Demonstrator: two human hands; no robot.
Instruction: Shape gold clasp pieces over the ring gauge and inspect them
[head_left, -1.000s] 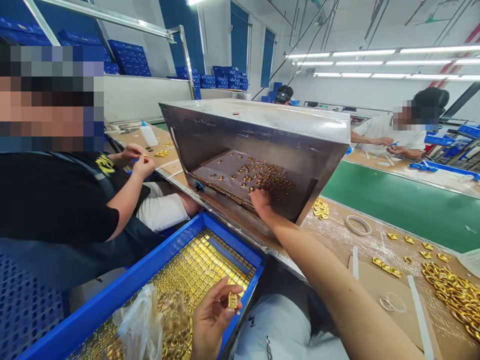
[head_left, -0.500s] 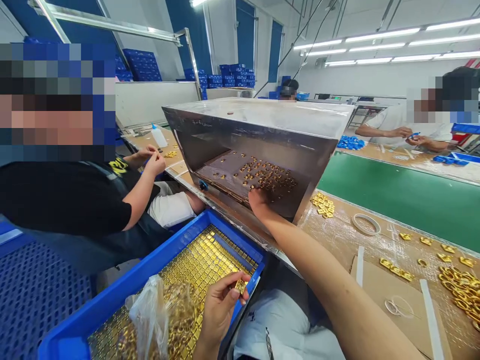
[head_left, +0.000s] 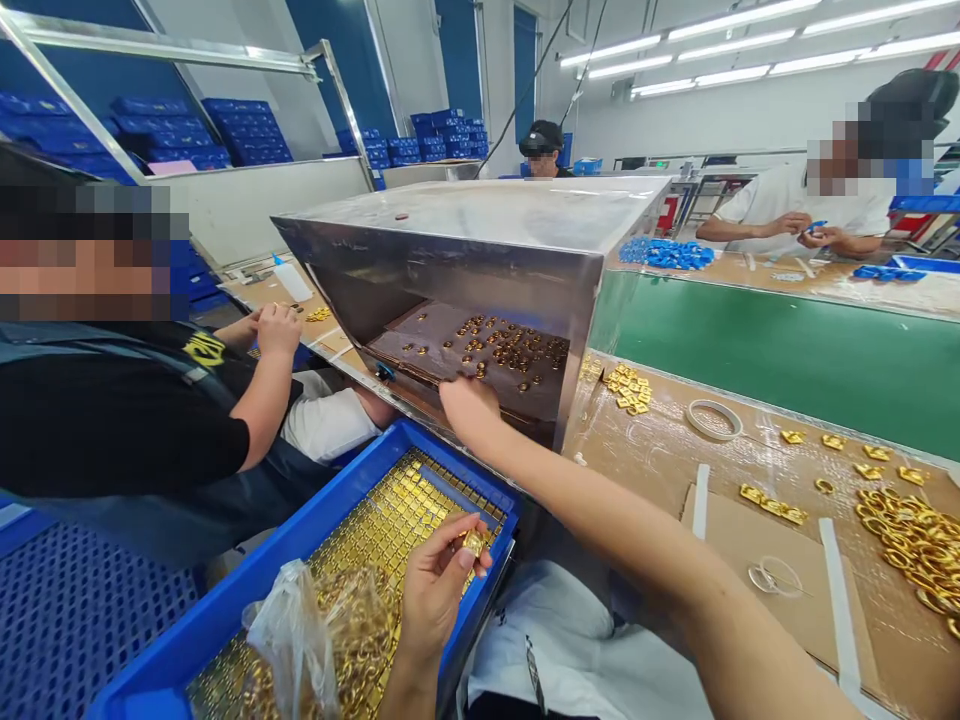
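My left hand pinches a small square gold buckle piece between thumb and fingers, above the blue tray. My right hand reaches into the open front of a metal hood, at the near edge of a dark board. Its fingers are curled, and their tips are mostly hidden. Many small gold rings lie scattered on that board. Inside the tray are rows of square gold pieces and a clear plastic bag beside loose gold rings.
On the bench to the right lie gold pieces, a tape roll, a cardboard sheet and a heap of gold rings. A green belt runs behind them. A co-worker sits close on the left; others work farther back.
My view has shifted right, so the hood appears farther left. My right hand has drawn back from the rings towards the board's near edge. My left hand keeps its gold buckle piece.
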